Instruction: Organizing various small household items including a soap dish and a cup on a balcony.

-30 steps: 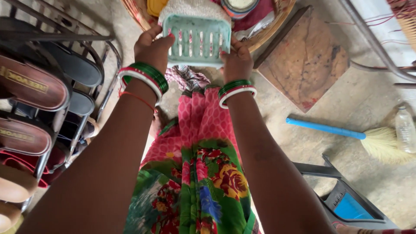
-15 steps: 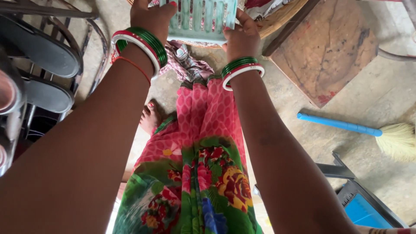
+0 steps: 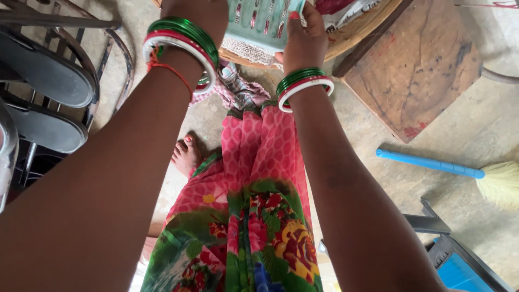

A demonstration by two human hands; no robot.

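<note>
A pale green slotted plastic tray [image 3: 260, 20] is held up at the top edge of the view, partly cut off. My left hand [image 3: 195, 15] grips its left side; only the wrist and the hand's base show. My right hand [image 3: 306, 42] grips its right side, thumb on the face. Both wrists carry green, red and white bangles. Behind the tray lies a round woven basket [image 3: 361, 28] holding cloth and packets. Below are my pink and green floral dress and one bare foot [image 3: 185, 155].
A metal shoe rack [image 3: 86, 65] with dark sandals stands at the left. A brown wooden board [image 3: 416, 65] lies on the concrete floor at the right, with a blue-handled broom [image 3: 432, 165] below it. A dark plastic stool [image 3: 459, 259] sits at the bottom right.
Both hands have carried the tray up and away, so it is more cut off by the top edge. The view has tilted down and the left hand is now mostly out of frame.
</note>
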